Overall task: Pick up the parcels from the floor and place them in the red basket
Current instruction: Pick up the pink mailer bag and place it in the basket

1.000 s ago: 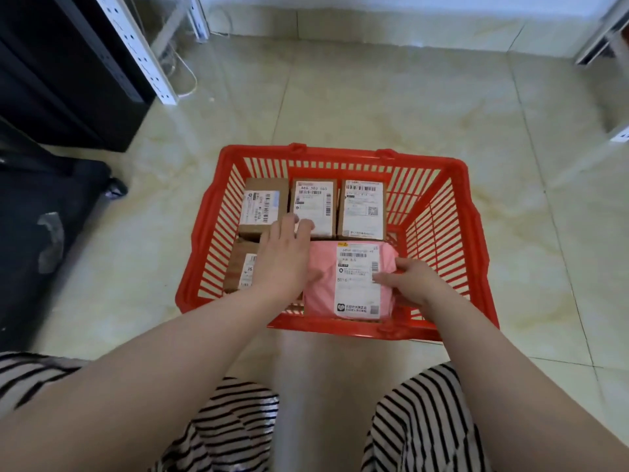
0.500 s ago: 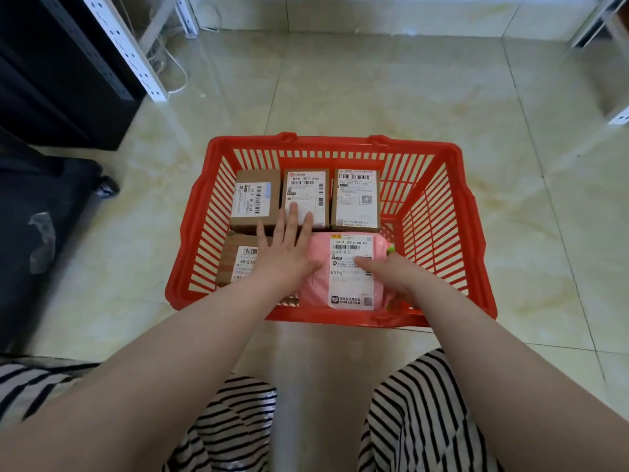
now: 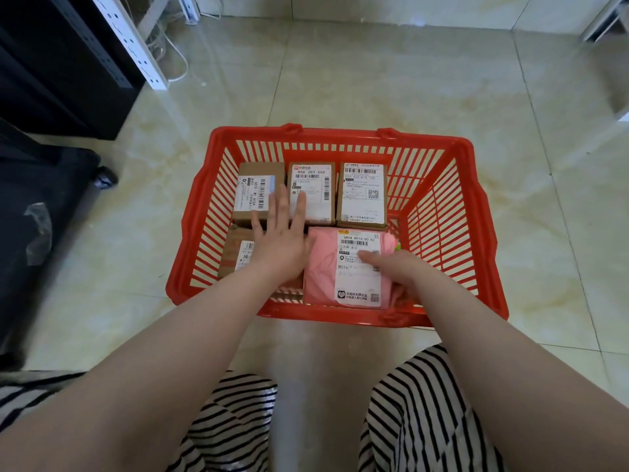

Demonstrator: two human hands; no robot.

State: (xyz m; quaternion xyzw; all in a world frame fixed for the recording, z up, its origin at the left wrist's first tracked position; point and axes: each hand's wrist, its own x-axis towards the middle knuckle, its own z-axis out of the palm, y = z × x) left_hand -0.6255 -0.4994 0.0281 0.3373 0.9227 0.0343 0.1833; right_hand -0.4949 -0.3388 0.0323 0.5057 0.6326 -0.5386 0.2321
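Observation:
The red basket (image 3: pixel 452 233) stands on the tiled floor in front of my knees. Three brown boxes with white labels fill its far row: left (image 3: pixel 253 185), middle (image 3: pixel 315 185), right (image 3: pixel 362 192). Another brown box (image 3: pixel 238 253) lies near left, partly hidden under my left hand (image 3: pixel 280 240), whose straight spread fingers reach onto the far boxes. A pink soft parcel (image 3: pixel 326 267) with a long white label lies near right. My right hand (image 3: pixel 398 267) rests on the parcel's right side, fingers on the label.
A black cabinet (image 3: pixel 51 63) with a white perforated rail (image 3: pixel 129 42) stands at the back left, cables behind it. A dark bag (image 3: pixel 37 226) lies on the floor at the left. My striped trouser legs (image 3: pixel 418 413) are below the basket. A white frame leg (image 3: pixel 602 18) is at the back right.
The pink parcel has settled lower into the basket's near right part. My right hand slid from its right edge onto the label. My left hand's fingers straightened and spread.

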